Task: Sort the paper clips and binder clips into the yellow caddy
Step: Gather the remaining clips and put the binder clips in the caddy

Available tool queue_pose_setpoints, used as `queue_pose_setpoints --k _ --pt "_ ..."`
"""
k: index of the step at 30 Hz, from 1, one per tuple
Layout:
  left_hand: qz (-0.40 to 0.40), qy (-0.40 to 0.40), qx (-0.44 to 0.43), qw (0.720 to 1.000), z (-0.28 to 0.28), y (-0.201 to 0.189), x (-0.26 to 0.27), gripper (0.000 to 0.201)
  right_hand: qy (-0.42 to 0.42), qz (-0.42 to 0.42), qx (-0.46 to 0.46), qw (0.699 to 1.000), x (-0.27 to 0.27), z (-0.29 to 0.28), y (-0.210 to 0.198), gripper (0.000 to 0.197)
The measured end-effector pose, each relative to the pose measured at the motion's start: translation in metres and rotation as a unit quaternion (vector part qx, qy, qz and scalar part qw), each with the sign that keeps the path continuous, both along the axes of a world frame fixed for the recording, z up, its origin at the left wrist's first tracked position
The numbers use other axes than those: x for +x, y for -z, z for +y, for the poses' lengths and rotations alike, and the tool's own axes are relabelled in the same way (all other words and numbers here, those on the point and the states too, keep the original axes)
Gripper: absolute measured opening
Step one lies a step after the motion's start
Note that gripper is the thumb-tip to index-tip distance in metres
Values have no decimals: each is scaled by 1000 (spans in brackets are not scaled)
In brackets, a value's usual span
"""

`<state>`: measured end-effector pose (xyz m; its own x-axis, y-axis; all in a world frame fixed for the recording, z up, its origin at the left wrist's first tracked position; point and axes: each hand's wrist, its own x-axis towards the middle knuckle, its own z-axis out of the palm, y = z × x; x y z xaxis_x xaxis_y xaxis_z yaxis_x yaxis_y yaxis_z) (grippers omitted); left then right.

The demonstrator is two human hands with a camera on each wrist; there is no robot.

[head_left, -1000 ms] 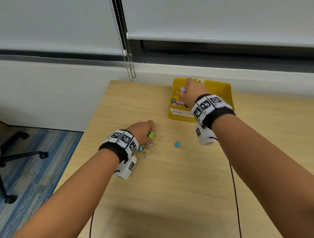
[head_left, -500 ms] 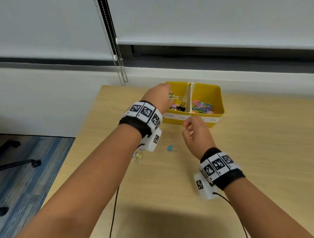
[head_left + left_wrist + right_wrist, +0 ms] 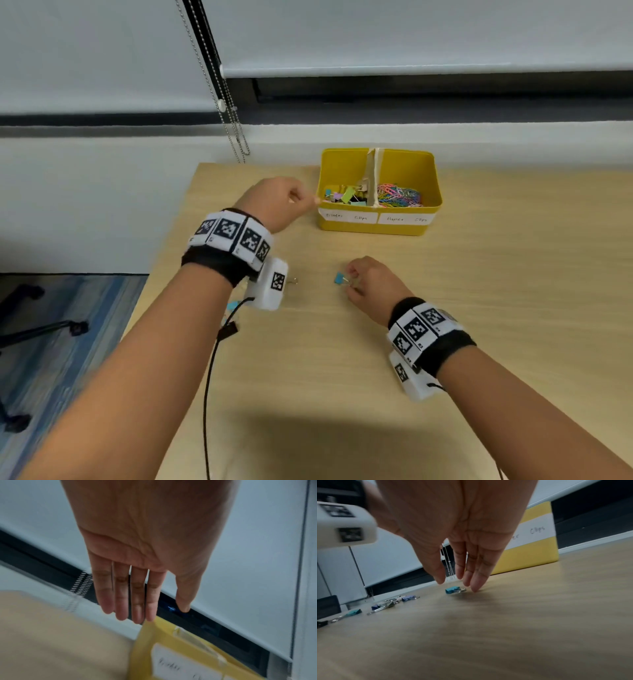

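The yellow caddy (image 3: 373, 229) stands at the table's far edge. Its left compartment holds binder clips (image 3: 346, 197) and its right one coloured paper clips (image 3: 399, 197). My left hand (image 3: 308, 198) hovers empty beside the caddy's front left corner (image 3: 171, 635), fingers straight in the left wrist view. A small blue binder clip (image 3: 339, 278) lies on the table. My right hand (image 3: 351, 282) is lowered over it, thumb and fingers (image 3: 475, 586) spread just above the clip (image 3: 453, 589), one fingertip touching the table.
Several more binder clips lie on the table to the left, a purple one (image 3: 408, 598), a dark blue one (image 3: 376, 606) and a teal one (image 3: 353, 612), partly hidden under my left wrist in the head view. Blind cords (image 3: 236, 137) hang behind the table's back left corner.
My left hand let a green binder clip go into the caddy's left compartment and drew back to the left, empty. My right hand came down from the caddy to the blue clip.
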<state>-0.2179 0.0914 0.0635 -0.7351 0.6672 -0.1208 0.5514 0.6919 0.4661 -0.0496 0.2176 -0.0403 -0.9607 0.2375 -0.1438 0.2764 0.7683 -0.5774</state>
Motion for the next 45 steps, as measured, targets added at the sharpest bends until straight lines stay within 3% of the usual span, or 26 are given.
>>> queue_pose_setpoints --k 4,6,8,10,11,12,14,15,16,17,18,19,22,23,24,26,28,31,34,39,43,45 --pt "-53 -58 -47 996 -73 37 20 32 3 -53 78 996 -20 -14 2 35" --pt "-64 -98 -93 989 -101 54 31 44 1 -61 91 994 -23 -16 1 29" --pt "-53 -134 -115 983 -124 66 44 64 22 -57 35 998 -22 -16 0 23" --pt "-45 -156 -111 980 -142 74 58 78 82 -32 -110 990 -19 -16 0 14" --pt "-50 -164 -103 980 -149 78 64 81 125 -10 -227 966 -17 -17 -1 7" --pt "-59 -169 -95 979 -155 82 68 82 168 14 -366 915 -15 -19 -5 8" --pt "-78 -174 -81 978 -164 88 74 77 224 42 -598 768 -13 -23 -11 24" --pt "-88 -174 -72 978 -167 91 75 73 233 45 -658 715 -12 -26 -14 27" --pt "-96 -170 -64 979 -169 93 76 69 236 43 -685 688 -13 -29 -18 28" --pt "-101 -163 -59 980 -170 95 76 65 235 38 -686 688 -16 -33 -18 27" --pt "-104 -152 -57 981 -170 97 76 61 233 30 -668 706 -19 -37 -18 23" --pt "-103 -141 -57 983 -169 98 76 57 226 19 -628 744 -24 -42 -18 20" --pt "-80 -111 -67 988 -167 98 76 44 128 -19 -361 923 -41 -57 -12 5" --pt "-63 -103 -71 990 -166 98 77 39 78 -35 -256 963 -47 -62 -10 15" --pt "-43 -97 -75 992 -165 98 78 35 27 -64 -166 984 -54 -67 -8 29" --pt "-2 -82 -89 993 -164 98 79 27 -52 -141 -43 988 -64 -78 -9 59" --pt "29 -65 -102 992 -163 98 79 25 -110 -179 37 977 -70 -87 -8 71" --pt "38 -43 -91 994 -163 100 78 26 -162 -181 111 964 -71 -98 -8 55" --pt "39 -73 -24 996 -166 102 77 22 -161 -173 137 962 -66 -106 -9 36" --pt "2 -140 111 984 -165 94 68 19 -142 -184 127 964 -63 -108 -10 41" --pt "-46 -167 111 979 -154 96 61 12 -143 -192 113 964 -62 -104 -10 40" --pt "-47 -177 62 981 -149 101 59 11 -148 -187 123 963 -60 -105 -9 40"
